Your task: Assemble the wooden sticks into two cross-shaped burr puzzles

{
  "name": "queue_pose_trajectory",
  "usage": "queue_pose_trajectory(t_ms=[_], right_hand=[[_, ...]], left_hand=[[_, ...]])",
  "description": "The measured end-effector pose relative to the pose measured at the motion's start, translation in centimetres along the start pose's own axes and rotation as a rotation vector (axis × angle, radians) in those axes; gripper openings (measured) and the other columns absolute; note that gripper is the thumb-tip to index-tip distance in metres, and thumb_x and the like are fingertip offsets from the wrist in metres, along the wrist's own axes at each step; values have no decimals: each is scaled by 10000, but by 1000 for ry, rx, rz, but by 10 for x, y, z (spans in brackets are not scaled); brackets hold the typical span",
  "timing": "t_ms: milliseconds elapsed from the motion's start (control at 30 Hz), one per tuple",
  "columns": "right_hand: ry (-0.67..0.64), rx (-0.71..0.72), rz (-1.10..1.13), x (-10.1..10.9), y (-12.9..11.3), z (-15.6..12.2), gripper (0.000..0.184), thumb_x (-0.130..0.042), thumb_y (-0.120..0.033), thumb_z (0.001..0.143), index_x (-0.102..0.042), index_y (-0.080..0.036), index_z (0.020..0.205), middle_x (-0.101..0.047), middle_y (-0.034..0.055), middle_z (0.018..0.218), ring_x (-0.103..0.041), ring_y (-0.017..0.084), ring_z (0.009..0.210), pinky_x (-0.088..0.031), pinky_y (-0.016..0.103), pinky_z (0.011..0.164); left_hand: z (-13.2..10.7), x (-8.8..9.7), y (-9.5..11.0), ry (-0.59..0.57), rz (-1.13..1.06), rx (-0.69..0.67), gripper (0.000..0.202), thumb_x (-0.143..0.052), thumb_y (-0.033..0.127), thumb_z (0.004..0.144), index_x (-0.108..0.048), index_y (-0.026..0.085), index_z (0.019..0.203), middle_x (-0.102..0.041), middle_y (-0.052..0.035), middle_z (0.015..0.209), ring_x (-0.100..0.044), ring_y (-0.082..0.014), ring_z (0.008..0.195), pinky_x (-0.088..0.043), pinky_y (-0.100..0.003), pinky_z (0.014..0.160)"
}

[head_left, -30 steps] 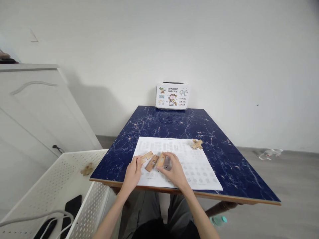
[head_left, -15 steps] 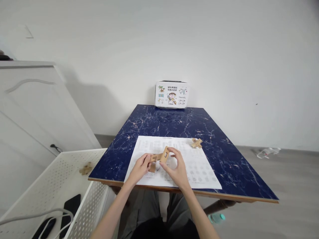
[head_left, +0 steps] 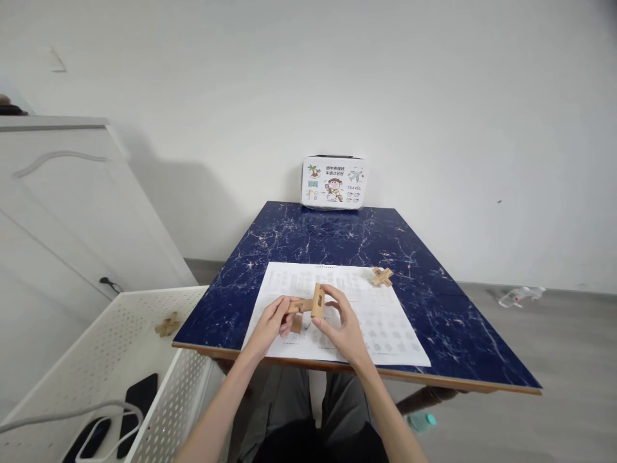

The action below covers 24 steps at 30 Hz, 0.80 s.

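Note:
My left hand (head_left: 270, 323) pinches a flat wooden puzzle piece (head_left: 299, 305) held level above the printed paper sheet (head_left: 380, 321). My right hand (head_left: 343, 324) grips a second wooden piece (head_left: 318, 299) standing upright, its slot fitted across the left-hand piece. A third small wooden piece (head_left: 296, 323) lies on the sheet just below them. An assembled wooden cross (head_left: 382, 276) rests at the sheet's far right corner, apart from both hands.
The sheet lies on a dark blue marbled table (head_left: 434, 302), with a white illustrated box (head_left: 333, 183) at its far edge. A white perforated basket (head_left: 120, 360) to the left holds a wooden piece (head_left: 168, 325), a phone (head_left: 139, 397) and cables. A white cabinet (head_left: 62, 206) stands left.
Both hands lifted two wooden pieces off the sheet and brought them together; the right-hand piece turned upright across the left one. One piece stayed on the sheet.

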State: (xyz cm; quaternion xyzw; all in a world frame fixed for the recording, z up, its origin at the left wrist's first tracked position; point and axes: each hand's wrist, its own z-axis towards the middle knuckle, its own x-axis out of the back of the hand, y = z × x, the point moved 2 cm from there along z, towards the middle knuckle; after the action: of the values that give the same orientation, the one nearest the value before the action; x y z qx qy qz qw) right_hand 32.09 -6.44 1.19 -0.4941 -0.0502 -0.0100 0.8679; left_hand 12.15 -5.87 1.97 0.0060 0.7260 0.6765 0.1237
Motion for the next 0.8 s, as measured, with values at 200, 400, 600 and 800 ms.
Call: queue_pose_trajectory(t_ms=[200, 400, 600, 800], right_hand=[[-27, -20, 38, 0, 1, 0, 680, -811, -394, 877, -529, -305, 1489, -535, 112, 1540, -515, 336, 1400, -513, 499, 1071], [-103, -83, 172, -3, 2, -1, 705, -807, -390, 893, -503, -345, 1528, -484, 78, 1608, -472, 325, 1456, -490, 506, 1130], [-118, -132, 249, -3, 4, -2, 724, -825, -418, 876, -519, -360, 1530, -466, 68, 1627, -481, 340, 1454, -471, 526, 1155], [-127, -125, 271, -1, 9, -3, 679, -813, -406, 891, -547, -383, 1515, -445, 42, 1643, -464, 329, 1472, -465, 503, 1169]], left_hand=[[0, 1, -3, 10, -67, -11, 577, -707, 634, 885, -660, 119, 1140, -407, 78, 642, -287, -68, 500, -298, -208, 454], [1, 2, -3, 14, -111, -10, 562, -723, 624, 877, -662, 120, 1118, -379, 86, 636, -265, -66, 501, -282, -206, 457], [0, 1, -3, 16, -101, -6, 566, -729, 633, 869, -667, 126, 1112, -394, 85, 640, -252, -61, 492, -272, -210, 456], [-2, 1, -4, 11, -86, -3, 599, -739, 659, 849, -666, 130, 1123, -405, 83, 644, -268, -62, 500, -273, -210, 465]])
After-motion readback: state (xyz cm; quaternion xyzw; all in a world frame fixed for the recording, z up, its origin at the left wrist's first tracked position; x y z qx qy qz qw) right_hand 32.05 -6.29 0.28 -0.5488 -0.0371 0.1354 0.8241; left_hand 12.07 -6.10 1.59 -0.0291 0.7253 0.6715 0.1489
